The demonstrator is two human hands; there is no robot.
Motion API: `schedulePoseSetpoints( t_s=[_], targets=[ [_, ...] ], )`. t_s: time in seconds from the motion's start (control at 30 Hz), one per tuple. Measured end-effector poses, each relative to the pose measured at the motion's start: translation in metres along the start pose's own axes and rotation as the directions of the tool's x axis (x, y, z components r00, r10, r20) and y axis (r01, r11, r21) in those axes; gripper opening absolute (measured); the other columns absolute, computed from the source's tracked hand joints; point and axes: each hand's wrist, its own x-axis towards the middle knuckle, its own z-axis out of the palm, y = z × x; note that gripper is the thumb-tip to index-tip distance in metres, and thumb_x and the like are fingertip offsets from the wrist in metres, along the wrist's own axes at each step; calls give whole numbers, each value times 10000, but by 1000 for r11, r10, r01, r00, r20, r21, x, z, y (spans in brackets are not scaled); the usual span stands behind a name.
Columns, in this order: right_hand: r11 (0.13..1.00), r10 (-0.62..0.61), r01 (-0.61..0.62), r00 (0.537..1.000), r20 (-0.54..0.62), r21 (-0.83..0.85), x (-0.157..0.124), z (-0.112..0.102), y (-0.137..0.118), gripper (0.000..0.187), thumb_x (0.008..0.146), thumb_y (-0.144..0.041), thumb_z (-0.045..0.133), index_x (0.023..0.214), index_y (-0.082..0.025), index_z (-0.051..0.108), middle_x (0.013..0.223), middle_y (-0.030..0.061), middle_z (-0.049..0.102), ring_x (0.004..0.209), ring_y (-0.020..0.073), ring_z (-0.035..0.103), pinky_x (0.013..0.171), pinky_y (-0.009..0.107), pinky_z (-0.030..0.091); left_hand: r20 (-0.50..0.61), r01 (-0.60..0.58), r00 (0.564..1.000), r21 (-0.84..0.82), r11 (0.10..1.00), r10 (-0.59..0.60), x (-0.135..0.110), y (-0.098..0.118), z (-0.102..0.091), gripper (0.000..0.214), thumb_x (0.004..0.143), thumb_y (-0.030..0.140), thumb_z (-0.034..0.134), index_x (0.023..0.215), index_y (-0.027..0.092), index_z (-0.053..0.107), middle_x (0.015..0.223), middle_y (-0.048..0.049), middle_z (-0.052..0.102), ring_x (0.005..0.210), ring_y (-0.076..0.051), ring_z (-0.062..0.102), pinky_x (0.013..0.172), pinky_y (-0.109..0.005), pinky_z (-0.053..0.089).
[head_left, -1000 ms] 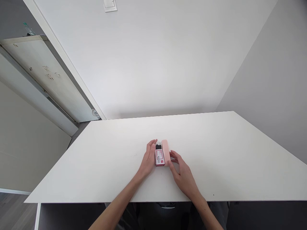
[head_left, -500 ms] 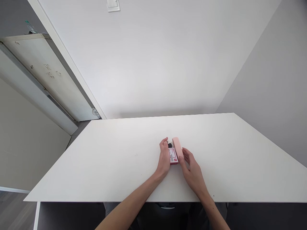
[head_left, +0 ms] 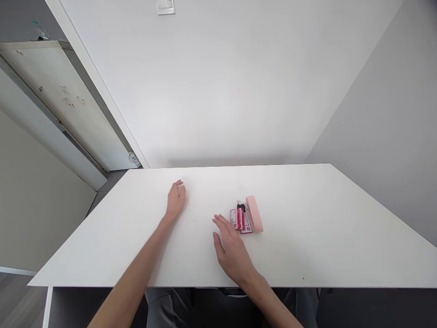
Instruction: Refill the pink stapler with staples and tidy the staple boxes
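My left hand rests on the left part of the white table, fingers loosely curled, thumb apart, nothing visible in it. My right hand is open, its fingers pointing up and left just beside a small cluster of things. In that cluster are red-and-white flat boxes, with narrow red pieces over them. A small black object with a metallic tip, perhaps a key, lies at the far end. Along the right side stands a long pink case.
The white table meets a pale wall at its far edge. A light switch is high on the wall. To the left are a doorway and a worn white cabinet with a clear bottle on top.
Both hands have let go of the cluster. My left hand has moved away to the far left. My right hand has shifted left from the pink case, and the red pieces now show.
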Motion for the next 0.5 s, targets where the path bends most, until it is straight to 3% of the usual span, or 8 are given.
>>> schedulePoseSetpoints(
  t_s=[0.1,0.27,0.4,0.5],
  targets=[
    [989,43,-45,999,-15,-138,10,16,-2,472,987,-158,407,1450,-135,497,1543,142,497,1510,292,351,1207,528,389,23,9,1000,46,999,-10,8,-10,-13,300,969,330,427,1223,227,548,1510,-110,531,1388,-290,497,1124,-488,405],
    [969,62,-64,998,-15,-238,5,20,2,541,947,-127,428,1487,-155,458,1568,126,469,1508,307,347,1194,535,399,69,-35,997,102,994,28,5,-11,-8,273,925,311,477,1168,247,584,1437,-79,597,1353,-279,526,1124,-457,410],
    [952,18,0,998,55,-305,7,5,11,556,930,-88,422,1478,-165,467,1583,108,446,1540,294,274,1221,514,356,71,-55,996,137,989,45,3,-10,-5,279,901,295,480,1148,242,599,1406,-82,615,1328,-288,536,1097,-461,436],
    [920,43,29,984,174,-391,21,-17,26,617,901,-113,509,1511,-178,438,1616,106,394,1563,359,171,1247,558,269,81,-69,995,153,986,57,1,-9,-4,278,890,296,485,1135,243,607,1410,-77,611,1333,-293,524,1045,-453,478]
  ],
)
